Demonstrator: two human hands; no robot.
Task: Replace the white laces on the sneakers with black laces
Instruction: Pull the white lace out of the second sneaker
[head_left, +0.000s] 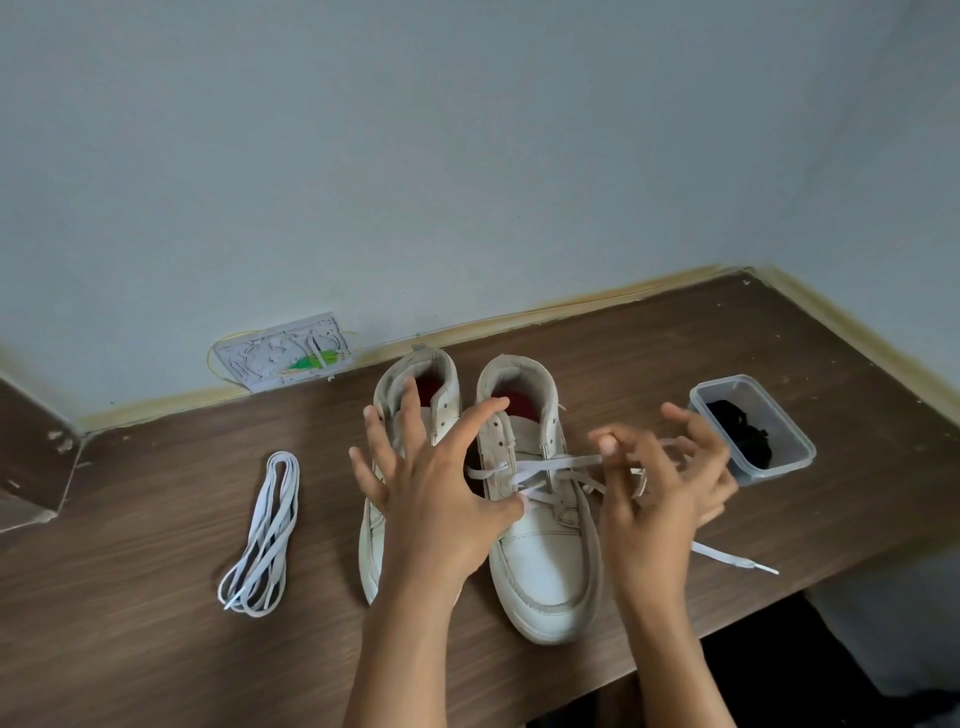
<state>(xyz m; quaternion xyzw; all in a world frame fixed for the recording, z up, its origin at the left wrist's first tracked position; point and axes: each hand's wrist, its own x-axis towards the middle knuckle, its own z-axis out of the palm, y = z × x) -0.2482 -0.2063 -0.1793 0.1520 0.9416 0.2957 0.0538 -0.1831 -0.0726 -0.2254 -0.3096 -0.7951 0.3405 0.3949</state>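
Observation:
Two white sneakers stand side by side on the wooden table, toes toward me. The left sneaker (371, 551) has bare eyelets, and my left hand (431, 499) is spread over it with straight fingers, its thumb touching the right sneaker (545, 561) near the crossed laces. A white lace (550, 464) is still threaded through the right sneaker's lower eyelets. My right hand (660, 499) pinches this lace and holds it taut to the right; its free end (727, 558) trails on the table. A loose white lace (265, 535) lies bundled at the left. Black laces (743, 431) sit in a clear tub (776, 472).
The table (156, 623) meets a grey wall at the back and right. A small white panel with a green part (285, 353) is fixed low on the wall behind the sneakers. The table's front edge runs diagonally at the lower right, with dark floor beyond.

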